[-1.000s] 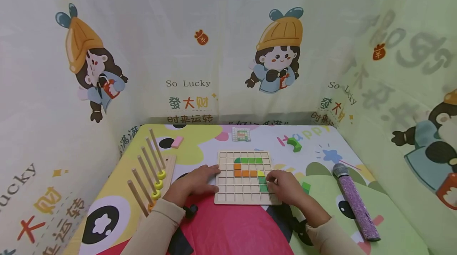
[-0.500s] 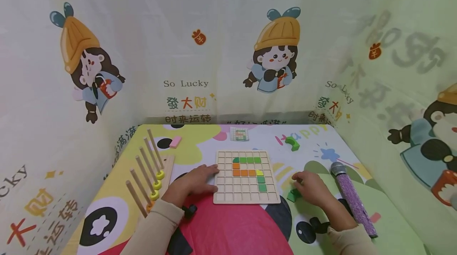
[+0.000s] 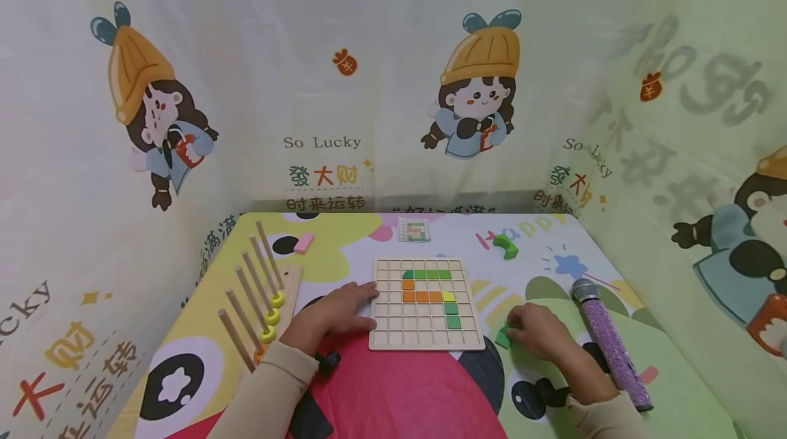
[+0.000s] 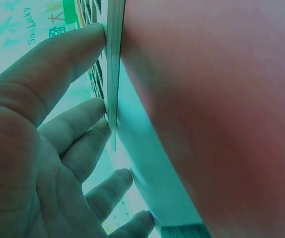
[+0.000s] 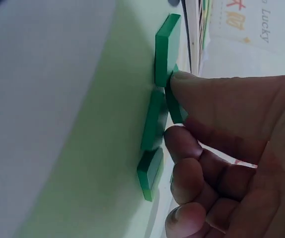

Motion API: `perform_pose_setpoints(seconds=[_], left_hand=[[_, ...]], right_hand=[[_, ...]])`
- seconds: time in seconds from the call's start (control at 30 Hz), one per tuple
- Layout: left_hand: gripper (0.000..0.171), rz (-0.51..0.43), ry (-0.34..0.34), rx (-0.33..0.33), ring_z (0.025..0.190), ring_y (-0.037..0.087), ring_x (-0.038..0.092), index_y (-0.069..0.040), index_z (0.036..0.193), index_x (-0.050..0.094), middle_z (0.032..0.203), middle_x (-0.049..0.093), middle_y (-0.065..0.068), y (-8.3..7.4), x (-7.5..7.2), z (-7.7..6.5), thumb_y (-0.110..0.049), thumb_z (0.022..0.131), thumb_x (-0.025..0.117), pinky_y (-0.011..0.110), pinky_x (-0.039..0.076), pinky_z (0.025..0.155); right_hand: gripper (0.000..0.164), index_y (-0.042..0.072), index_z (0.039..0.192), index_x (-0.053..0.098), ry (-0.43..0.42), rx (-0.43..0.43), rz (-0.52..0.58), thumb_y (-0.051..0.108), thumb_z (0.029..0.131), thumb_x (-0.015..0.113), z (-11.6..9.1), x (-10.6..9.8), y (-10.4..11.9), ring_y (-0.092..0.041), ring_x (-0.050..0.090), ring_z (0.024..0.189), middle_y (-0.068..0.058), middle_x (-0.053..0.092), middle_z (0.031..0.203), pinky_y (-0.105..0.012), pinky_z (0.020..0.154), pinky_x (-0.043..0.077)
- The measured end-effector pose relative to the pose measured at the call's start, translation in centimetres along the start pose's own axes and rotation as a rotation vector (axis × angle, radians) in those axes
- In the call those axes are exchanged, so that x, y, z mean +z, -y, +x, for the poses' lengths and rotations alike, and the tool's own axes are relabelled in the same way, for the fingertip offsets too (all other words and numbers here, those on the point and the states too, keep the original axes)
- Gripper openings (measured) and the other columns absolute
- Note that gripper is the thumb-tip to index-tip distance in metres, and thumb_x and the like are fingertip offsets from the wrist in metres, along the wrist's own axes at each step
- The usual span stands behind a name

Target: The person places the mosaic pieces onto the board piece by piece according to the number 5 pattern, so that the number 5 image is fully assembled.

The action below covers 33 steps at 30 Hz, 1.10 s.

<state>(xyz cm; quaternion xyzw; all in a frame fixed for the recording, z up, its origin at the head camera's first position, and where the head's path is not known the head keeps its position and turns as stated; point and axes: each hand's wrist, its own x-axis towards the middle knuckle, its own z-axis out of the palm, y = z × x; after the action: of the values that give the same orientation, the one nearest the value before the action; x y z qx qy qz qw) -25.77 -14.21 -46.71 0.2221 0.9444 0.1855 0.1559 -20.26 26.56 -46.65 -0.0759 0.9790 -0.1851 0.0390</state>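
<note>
Left hand: grip released, straight fingertips touching left edge of grid board. Right hand: fingers curled, thumb on green block; whether grasped, cannot tell. Said block: right of board, beside three green blocks, on surface.

The gridded board is beige, its tiles green, orange and yellow.

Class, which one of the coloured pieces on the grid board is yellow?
The yellow piece at the right end of the orange row, just beyond two green pieces; all others on the grid board are green or orange.
</note>
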Motion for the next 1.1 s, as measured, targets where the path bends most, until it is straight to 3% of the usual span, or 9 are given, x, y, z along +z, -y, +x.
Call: perform_pose_setpoints(seconds=[0.3, 0.73, 1.0, 1.1], left_hand=[[0.07, -0.004, 0.0, -0.005, 0.154, 0.036, 0.032, -0.02, 0.153, 0.053, 0.165, 0.042, -0.001, -0.1, 0.0, 0.0, -0.038, 0.09, 0.078, 0.055, 0.037, 0.12], [0.071, -0.02, -0.005, -0.013, 0.153, 0.036, 0.033, -0.021, 0.152, 0.054, 0.164, 0.043, 0.0, -0.1, -0.1, 0.0, -0.039, 0.088, 0.08, 0.056, 0.039, 0.118], [0.069, -0.014, -0.008, -0.003, 0.152, 0.037, 0.034, -0.019, 0.151, 0.054, 0.164, 0.043, 0.001, -0.1, -0.2, 0.0, -0.037, 0.089, 0.079, 0.055, 0.039, 0.118], [0.069, -0.011, -0.007, -0.004, 0.152, 0.036, 0.034, -0.02, 0.151, 0.054, 0.164, 0.043, 0.0, -0.1, -0.2, 0.0, -0.037, 0.089, 0.079, 0.054, 0.038, 0.119]], right_hand=[[0.012, 0.009, 0.094, 0.07, -0.013, 0.01, 0.035, 0.004, 0.087, 0.079, 0.2, 0.6, 0.7, -0.016, 0.059, 0.079, 0.0, 0.068, 0.086, -0.043, 0.076, 0.055], [0.015, 0.006, 0.1, 0.073, -0.072, -0.117, 0.091, -0.003, 0.088, 0.071, 0.5, 0.0, 1.1, -0.017, 0.064, 0.086, -0.002, 0.071, 0.093, -0.044, 0.08, 0.057], [0.016, 0.006, 0.104, 0.074, 0.002, -0.162, 0.197, -0.003, 0.092, 0.067, 1.1, 0.0, 2.5, -0.017, 0.067, 0.093, -0.002, 0.072, 0.1, -0.042, 0.084, 0.059], [0.015, 0.008, 0.103, 0.074, 0.037, -0.19, 0.242, 0.0, 0.093, 0.067, 1.4, 0.2, 3.2, -0.014, 0.065, 0.089, 0.0, 0.073, 0.098, -0.035, 0.079, 0.057]])
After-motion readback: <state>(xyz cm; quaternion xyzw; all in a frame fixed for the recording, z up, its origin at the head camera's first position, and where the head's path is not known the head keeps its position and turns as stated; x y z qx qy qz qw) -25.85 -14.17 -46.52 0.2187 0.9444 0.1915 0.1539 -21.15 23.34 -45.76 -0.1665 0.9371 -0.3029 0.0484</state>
